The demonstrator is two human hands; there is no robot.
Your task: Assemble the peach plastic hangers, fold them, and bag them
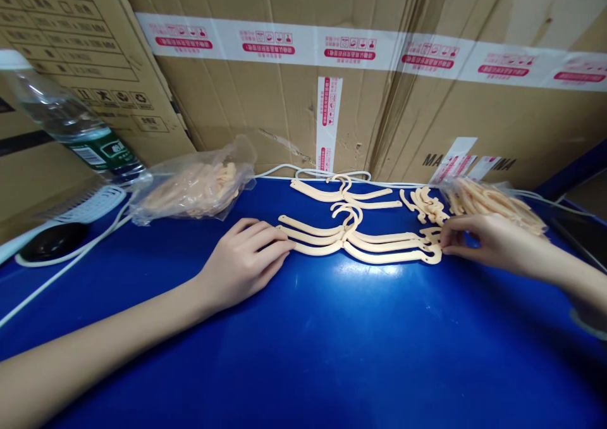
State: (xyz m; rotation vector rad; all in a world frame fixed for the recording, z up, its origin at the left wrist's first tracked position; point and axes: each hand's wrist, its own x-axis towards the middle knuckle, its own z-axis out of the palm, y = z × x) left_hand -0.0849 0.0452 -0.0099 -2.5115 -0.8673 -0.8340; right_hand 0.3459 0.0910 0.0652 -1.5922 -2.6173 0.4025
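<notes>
Several cream plastic hangers [360, 242] lie stacked side by side on the blue table [332, 353]. My left hand [246, 261] rests on the table with its fingers stretched flat against the hangers' left ends. My right hand [484, 242] is at their right ends, fingertips pinched together on the tip of one hanger. One more hanger [344, 195] lies behind the stack. A small heap of cream plastic clips [427, 206] sits just behind my right hand.
A clear bag of cream parts [194, 185] lies at the left, another such bag [497, 201] at the right. A water bottle [71, 125] leans at far left, above a white cable [66, 255] and a black disc [52, 240]. Cardboard boxes [332, 87] wall off the back.
</notes>
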